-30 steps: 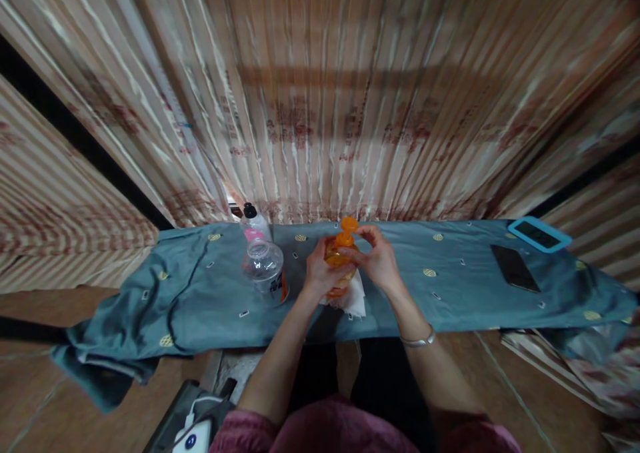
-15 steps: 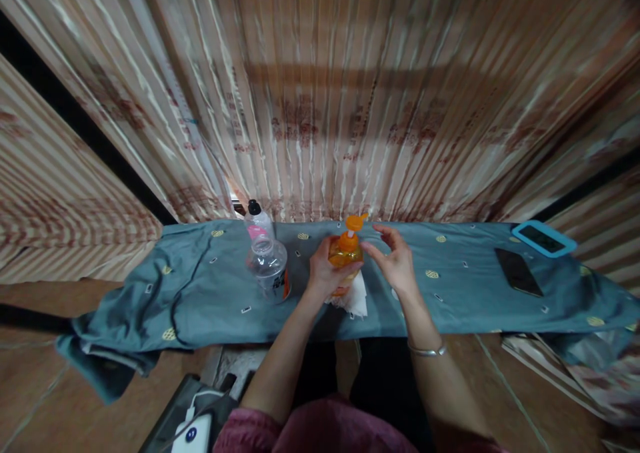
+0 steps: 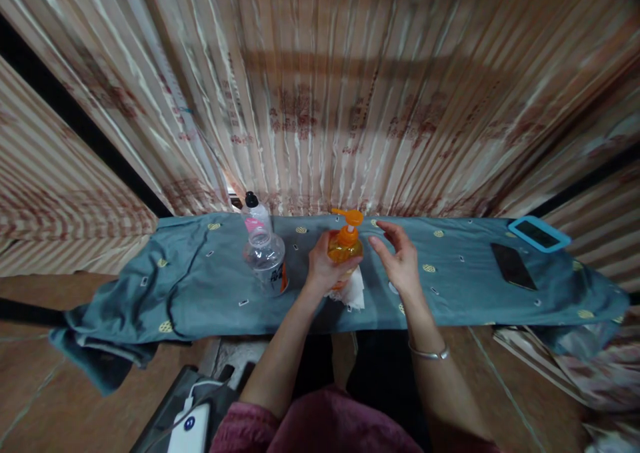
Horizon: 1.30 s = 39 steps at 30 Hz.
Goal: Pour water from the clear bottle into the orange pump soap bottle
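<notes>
The right hand (image 3: 400,261) has come off the orange pump head and now hovers open just right of the orange plastic pump bottle (image 3: 344,247). The left hand (image 3: 323,270) still clasps the bottle upright on white tissue (image 3: 354,293), mid-table on the blue-grey cloth (image 3: 200,286); the pump seems freed for pressing.

A long, narrow worktop (image 3: 465,299) runs left to right in front of a striped curtain, draped in a blue-grey cloth (image 3: 200,293) with small gold motifs. The cloth hangs bunched off the left end. On it, left of centre, stands a clear plastic bottle (image 3: 265,263), with a smaller black-capped bottle (image 3: 254,218) just beyond it on the far side. At the centre an orange pump bottle (image 3: 345,249) stands on a crumpled white tissue (image 3: 354,294). Toward the right end lies a dark phone (image 3: 511,266), and farther right a phone in a light-blue case (image 3: 539,233).
</notes>
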### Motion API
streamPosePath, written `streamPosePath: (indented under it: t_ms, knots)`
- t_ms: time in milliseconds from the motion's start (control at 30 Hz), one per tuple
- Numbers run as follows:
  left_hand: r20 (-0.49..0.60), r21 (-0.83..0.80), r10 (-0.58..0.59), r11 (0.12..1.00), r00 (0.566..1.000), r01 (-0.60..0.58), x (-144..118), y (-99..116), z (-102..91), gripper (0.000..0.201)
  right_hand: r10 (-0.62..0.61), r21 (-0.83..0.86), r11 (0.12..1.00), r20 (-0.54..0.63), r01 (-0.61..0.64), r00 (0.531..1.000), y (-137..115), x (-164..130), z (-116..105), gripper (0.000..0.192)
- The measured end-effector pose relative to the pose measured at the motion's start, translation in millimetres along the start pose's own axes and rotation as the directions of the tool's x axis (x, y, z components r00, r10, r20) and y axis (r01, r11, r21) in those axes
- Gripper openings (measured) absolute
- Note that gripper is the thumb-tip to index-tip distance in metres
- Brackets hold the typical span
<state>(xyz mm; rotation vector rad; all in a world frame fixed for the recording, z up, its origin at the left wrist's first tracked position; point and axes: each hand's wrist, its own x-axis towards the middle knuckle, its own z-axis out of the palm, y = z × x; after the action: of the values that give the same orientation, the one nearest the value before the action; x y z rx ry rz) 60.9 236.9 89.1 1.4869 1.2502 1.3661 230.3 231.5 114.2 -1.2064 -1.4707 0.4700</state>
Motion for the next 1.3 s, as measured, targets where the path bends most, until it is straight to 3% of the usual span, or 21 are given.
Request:
streamPosePath:
  t_ms: [167,300,467,600,733,800,900,1033,1133,1233,1300]
  knots:
    - [-0.031,0.034,0.021,0.999,0.999,-0.02,1.4,-0.1,0.3,0.059,-0.095,-0.009,0.995,0.154,0.097,0.984,-20.5,2.2,20.5,0.064]
    - [-0.037,0.036,0.02,0.999,0.999,-0.019,0.6,-1.4,0.1,0.058,-0.176,0.049,0.984,0.206,0.169,0.963,-33.8,11.2,28.9,0.041]
    - [-0.007,0.021,-0.002,1.0,1.0,0.002,-1.3,3.1,-0.3,0.059,-0.136,0.116,0.987,0.207,0.114,0.969,-49.6,21.0,10.5,0.032]
    - [-0.007,-0.007,-0.008,1.0,1.0,0.008,-1.1,4.2,0.3,0.062,-0.221,0.287,0.946,0.227,0.152,0.948,-72.7,38.9,-3.6,0.022]
    - [-0.015,-0.024,0.013,1.0,1.0,-0.014,-0.9,1.2,0.5,0.063,-0.341,0.501,0.843,0.211,0.198,0.916,-99.3,59.4,-17.1,0.021]
    - [-0.016,-0.025,0.03,0.999,0.999,-0.03,-0.8,0.1,0.4,0.062,-0.382,0.428,0.858,0.167,0.282,0.909,-107.2,64.9,-24.0,0.02]
    - [-0.016,-0.005,0.038,0.999,0.999,-0.038,-0.5,-0.2,-0.1,0.062,-0.415,0.136,0.907,0.128,0.398,0.901,-111.2,64.3,-31.2,0.022]
    - [-0.012,0.026,0.038,0.999,0.999,-0.038,-0.7,-0.3,-0.4,0.062,-0.381,0.262,0.904,0.139,0.337,0.914,-111.2,56.6,-33.1,0.025]
    - [-0.012,0.021,0.039,0.999,0.999,-0.039,-0.9,-1.4,-0.2,0.062,-0.383,0.136,0.918,0.057,0.373,0.922,-111.4,54.8,-32.6,0.026]
    - [-0.007,0.009,0.033,0.999,0.999,-0.033,-0.8,-1.9,0.2,0.061,-0.399,0.314,0.875,0.038,0.368,0.916,-110.1,56.0,-33.4,0.02]
    - [-0.009,0.008,0.031,0.999,0.999,-0.031,-0.5,-1.5,0.4,0.061,-0.402,0.304,0.873,0.003,0.382,0.916,-106.5,57.1,-34.9,0.019]
